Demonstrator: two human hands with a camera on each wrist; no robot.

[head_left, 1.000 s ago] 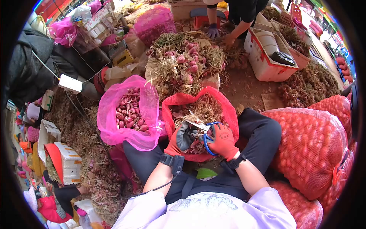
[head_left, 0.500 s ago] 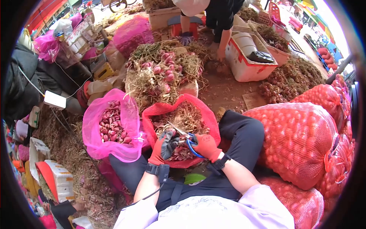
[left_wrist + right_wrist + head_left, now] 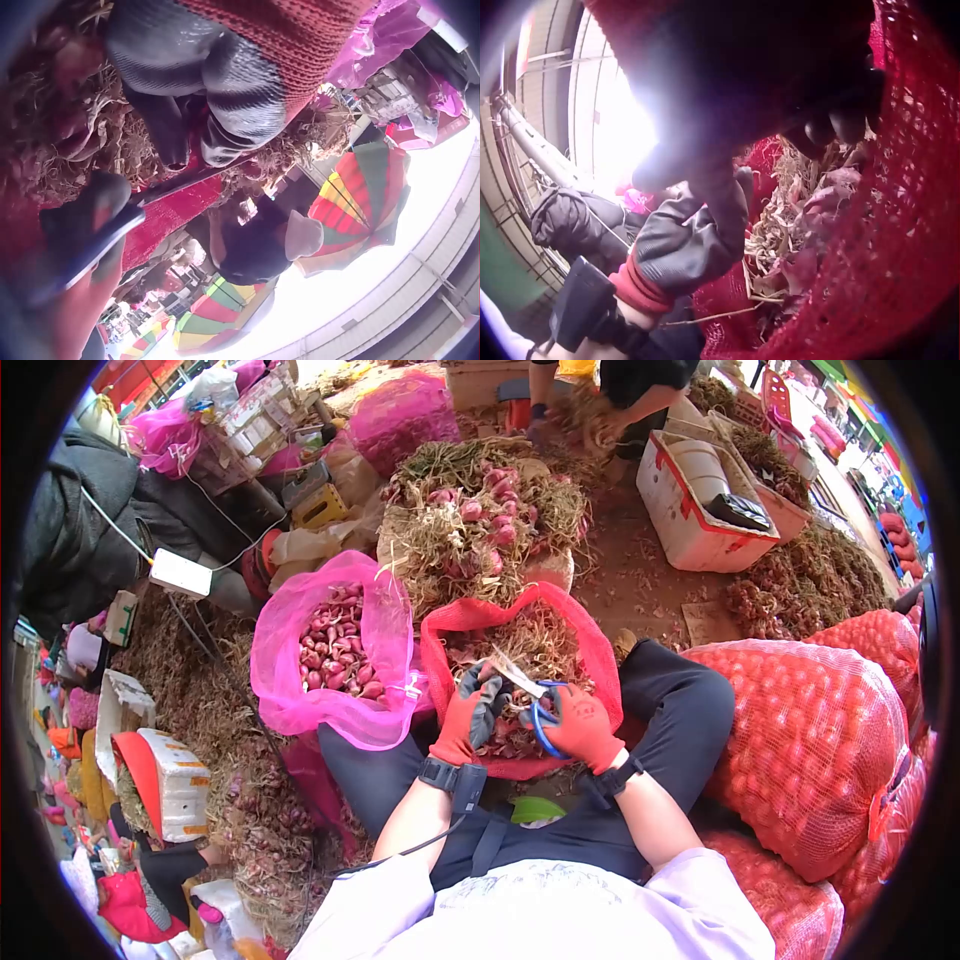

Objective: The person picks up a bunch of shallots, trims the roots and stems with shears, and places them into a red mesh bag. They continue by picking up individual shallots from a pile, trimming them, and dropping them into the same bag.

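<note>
Right of the open red mesh sack (image 3: 597, 660), bulging mesh sacks of round bulbs (image 3: 800, 740) are piled. Beyond the red sack, a broad heap of bulbs with dry stalks (image 3: 490, 525) is spread. Farther off and to the right of the red sack, a white box with red trim (image 3: 690, 525) is set. Just left of the red sack, a pink mesh bag (image 3: 275, 670) is placed, partly filled with small reddish shallots (image 3: 335, 650). Above the red sack's mouth, both gloved hands are brought close together. By the right hand (image 3: 583, 725), a narrow grip is kept, its fingers curled round the blue handles of scissors (image 3: 518, 677), whose blades are pointed toward the left hand (image 3: 470, 718). The left hand's fingers are bent inward above the red sack; whether anything is held in that grip cannot be told. Inside the red sack, dry trimmings (image 3: 538, 635) are gathered.
</note>
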